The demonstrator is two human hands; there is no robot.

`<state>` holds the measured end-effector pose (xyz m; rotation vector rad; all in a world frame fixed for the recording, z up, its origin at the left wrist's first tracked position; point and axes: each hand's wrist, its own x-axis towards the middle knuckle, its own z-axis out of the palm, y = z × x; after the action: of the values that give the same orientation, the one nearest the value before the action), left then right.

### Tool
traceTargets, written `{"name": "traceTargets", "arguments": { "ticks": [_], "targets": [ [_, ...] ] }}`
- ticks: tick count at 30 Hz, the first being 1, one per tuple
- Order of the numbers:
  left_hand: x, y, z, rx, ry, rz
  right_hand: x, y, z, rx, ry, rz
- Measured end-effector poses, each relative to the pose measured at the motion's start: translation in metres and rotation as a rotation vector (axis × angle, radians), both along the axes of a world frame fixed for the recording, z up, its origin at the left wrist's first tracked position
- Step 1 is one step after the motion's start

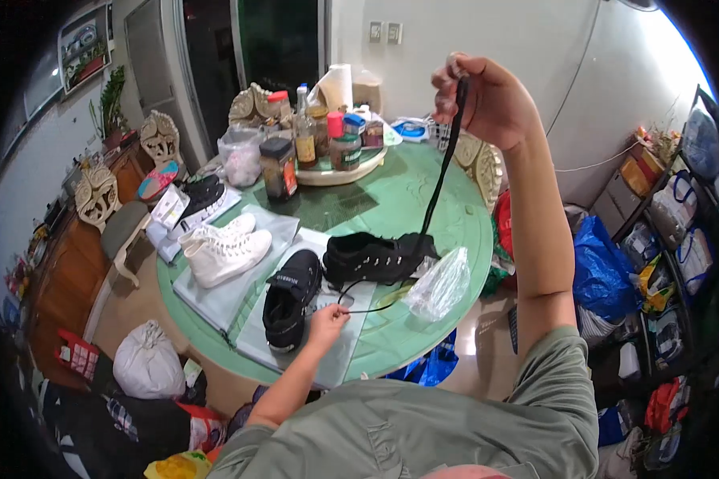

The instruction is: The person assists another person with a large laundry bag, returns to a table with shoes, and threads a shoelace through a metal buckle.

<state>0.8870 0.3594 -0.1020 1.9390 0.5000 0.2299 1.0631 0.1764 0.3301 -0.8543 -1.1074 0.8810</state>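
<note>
My right hand [487, 100] is raised high above the table's right side, its fingers closed on a black shoelace [441, 176]. The lace hangs down to a black shoe [371, 257] lying on the table. Low near the front, my left hand [328, 323] pinches a thin black lace end [367, 310] that runs back toward the same shoe. Beside that hand stands the other black shoe [290, 299], on a pale plastic sheet [345, 351]. Crumpled clear plastic [439, 286] sits right of the laced shoe.
White high-top shoes [228, 249] rest on a grey bag at the left of the green table [407, 343]. Behind them are a dark-lidded jar [278, 169] and a tray [335, 174] of bottles. Dark shoes [204, 195] lie farther left. Shelves [655, 319] with bags line the right.
</note>
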Motion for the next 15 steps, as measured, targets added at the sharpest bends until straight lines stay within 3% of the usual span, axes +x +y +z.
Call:
{"name": "traceTargets", "arguments": {
  "ticks": [2,4,6,8,10,12,15],
  "targets": [
    [-0.009,0.005,0.009,0.516,-0.143,-0.151,-0.014,0.011,-0.021,-0.01,-0.074,-0.129],
    [-0.016,-0.002,0.056,0.419,0.032,-0.143,-0.031,0.021,-0.035,-0.047,-0.08,-0.152],
    [-0.011,0.006,0.082,0.419,-0.374,-0.151,-0.045,0.034,-0.048,-0.089,-0.093,-0.165],
    [-0.017,-0.004,0.156,-0.337,-0.468,-0.11,-0.055,0.049,-0.06,-0.141,-0.225,-0.31],
    [-0.031,-0.006,0.217,-0.318,-0.627,0.0,-0.062,0.064,-0.072,-0.176,-0.237,-0.296],
    [-0.032,-0.003,0.245,-0.276,-0.871,0.048,-0.069,0.078,-0.086,-0.22,-0.303,-0.325],
    [-0.027,0.011,0.263,-0.359,-0.876,0.047,-0.083,0.095,-0.104,-0.205,-0.26,-0.261]
  ]
}}
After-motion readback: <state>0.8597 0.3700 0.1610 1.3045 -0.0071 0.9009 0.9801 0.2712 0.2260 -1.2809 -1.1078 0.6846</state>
